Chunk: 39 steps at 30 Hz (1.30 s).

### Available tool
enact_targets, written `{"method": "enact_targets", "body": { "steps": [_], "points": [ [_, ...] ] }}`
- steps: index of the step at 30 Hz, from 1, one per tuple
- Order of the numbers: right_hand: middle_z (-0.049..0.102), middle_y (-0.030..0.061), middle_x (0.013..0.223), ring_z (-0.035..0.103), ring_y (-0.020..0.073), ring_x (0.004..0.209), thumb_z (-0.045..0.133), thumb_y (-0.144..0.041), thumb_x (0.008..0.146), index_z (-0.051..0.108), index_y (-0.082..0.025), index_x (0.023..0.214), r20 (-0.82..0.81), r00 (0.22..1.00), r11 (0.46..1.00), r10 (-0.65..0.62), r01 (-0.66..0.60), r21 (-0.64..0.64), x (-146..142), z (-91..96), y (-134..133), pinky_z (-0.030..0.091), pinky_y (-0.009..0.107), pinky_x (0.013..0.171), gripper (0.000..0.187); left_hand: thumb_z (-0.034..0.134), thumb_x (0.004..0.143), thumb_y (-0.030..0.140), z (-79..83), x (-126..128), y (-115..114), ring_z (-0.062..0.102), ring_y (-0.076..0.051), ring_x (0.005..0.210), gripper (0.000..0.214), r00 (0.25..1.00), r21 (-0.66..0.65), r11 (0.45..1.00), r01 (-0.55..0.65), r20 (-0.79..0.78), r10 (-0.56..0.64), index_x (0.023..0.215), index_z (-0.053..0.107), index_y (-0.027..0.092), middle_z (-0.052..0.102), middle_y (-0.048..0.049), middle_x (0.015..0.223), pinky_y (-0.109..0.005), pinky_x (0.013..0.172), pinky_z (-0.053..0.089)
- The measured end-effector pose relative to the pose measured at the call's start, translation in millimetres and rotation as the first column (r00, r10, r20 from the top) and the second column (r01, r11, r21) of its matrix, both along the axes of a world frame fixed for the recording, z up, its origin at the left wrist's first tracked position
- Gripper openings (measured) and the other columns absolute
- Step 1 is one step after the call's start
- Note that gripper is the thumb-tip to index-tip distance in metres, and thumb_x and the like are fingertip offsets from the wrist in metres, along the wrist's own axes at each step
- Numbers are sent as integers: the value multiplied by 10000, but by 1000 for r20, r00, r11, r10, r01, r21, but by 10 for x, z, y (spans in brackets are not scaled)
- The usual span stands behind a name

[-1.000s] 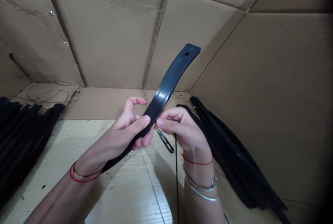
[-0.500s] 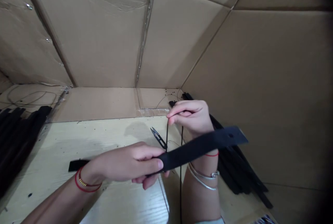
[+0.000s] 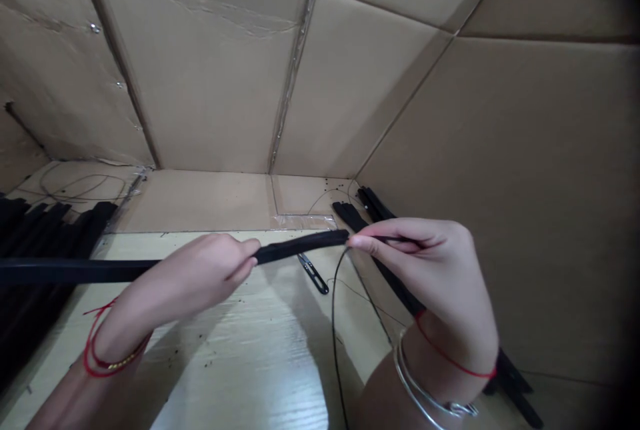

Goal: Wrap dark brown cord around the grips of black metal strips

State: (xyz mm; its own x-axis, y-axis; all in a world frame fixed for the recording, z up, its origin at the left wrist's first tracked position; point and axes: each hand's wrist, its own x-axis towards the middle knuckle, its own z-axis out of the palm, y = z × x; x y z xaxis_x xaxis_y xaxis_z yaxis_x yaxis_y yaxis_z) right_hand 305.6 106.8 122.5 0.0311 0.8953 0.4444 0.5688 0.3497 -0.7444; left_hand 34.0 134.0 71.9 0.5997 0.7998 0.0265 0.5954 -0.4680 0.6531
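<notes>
My left hand (image 3: 213,270) is closed around a long black strap (image 3: 303,242), whose one end points right while the rest runs off to the left edge. At that right end, my right hand (image 3: 425,257) pinches a thin black cord (image 3: 336,323). The cord bends at my fingertips and hangs down past the bottom of the view. My right fingertips are at the strap's end; whether they touch it I cannot tell. Beneath the strap, a pair of black thread snips (image 3: 314,275) lies on the pale tabletop (image 3: 250,350).
Dark strips are piled at the left (image 3: 30,297). More black strips (image 3: 395,280) lie along the right, partly behind my right arm. Cardboard walls (image 3: 215,83) enclose the back and right side. Loose thin wire (image 3: 83,183) is coiled at the back left.
The strap has swung round: its long part now extends left instead of right. My left hand has shifted left and up, and my right hand has moved right and lower with the cord.
</notes>
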Motion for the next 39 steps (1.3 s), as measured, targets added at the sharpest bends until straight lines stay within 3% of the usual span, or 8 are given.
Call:
{"method": "enact_targets", "body": {
  "steps": [4,8,12,14,21,29,33,39],
  "points": [
    [505,-10,446,372,75,398,820,-286,684,745,-174,654,-13,998,998,-59,59,-24,30,-21,72,228,222,376,138,472,924,369,63,-161,72,461,-138,522,254,998,-37,999,-12,68,15,774,590,201,528,1,600,-266,529,259],
    [399,-42,486,262,51,425,761,-206,751,664,-166,637,-161,968,973,191,-208,-96,-223,22,-23,146,218,379,155,446,936,377,9,-86,182,389,-127,469,266,987,46,986,-158,42,156,773,550,195,481,9,550,-272,518,217],
    [402,-40,564,308,66,481,584,-160,874,527,-173,689,-295,771,760,564,-624,-181,-692,-36,-116,221,209,402,194,376,973,351,-46,33,294,430,-108,522,263,959,82,975,-208,213,187,802,479,179,503,11,599,-246,545,280],
    [362,-42,569,301,77,509,504,-166,900,448,-179,677,-335,713,721,616,-682,-125,-846,-108,-102,244,221,440,230,345,990,371,-24,39,299,441,-97,548,271,916,27,975,-220,349,197,873,488,172,516,12,641,-227,540,312],
    [295,-56,558,222,72,491,467,-114,860,375,-188,653,-293,748,757,596,-645,-108,-817,-172,17,165,230,427,239,517,947,325,193,-98,160,373,-56,482,194,458,-319,945,-70,831,314,1098,440,230,480,46,650,-143,427,309],
    [304,-54,551,220,81,508,538,-274,894,444,-176,626,-407,780,807,475,-570,-152,-658,-280,302,165,246,453,300,501,955,250,376,-212,-50,350,-36,441,223,299,-413,892,184,888,350,1056,315,321,459,79,591,-81,422,318],
    [233,-83,505,165,65,463,612,-317,845,445,-177,608,-626,662,785,411,-607,-126,-704,-410,471,126,239,445,322,529,941,312,303,-129,-82,234,-24,403,199,265,-399,742,538,916,301,1034,354,319,417,82,557,-65,383,285],
    [333,-69,527,201,61,478,742,-343,743,519,-159,635,-609,704,831,366,-541,-127,-794,-531,614,134,234,458,308,449,936,284,70,96,31,106,-10,269,200,180,-271,267,925,930,321,1095,571,285,359,71,472,-74,247,184]
  ]
}}
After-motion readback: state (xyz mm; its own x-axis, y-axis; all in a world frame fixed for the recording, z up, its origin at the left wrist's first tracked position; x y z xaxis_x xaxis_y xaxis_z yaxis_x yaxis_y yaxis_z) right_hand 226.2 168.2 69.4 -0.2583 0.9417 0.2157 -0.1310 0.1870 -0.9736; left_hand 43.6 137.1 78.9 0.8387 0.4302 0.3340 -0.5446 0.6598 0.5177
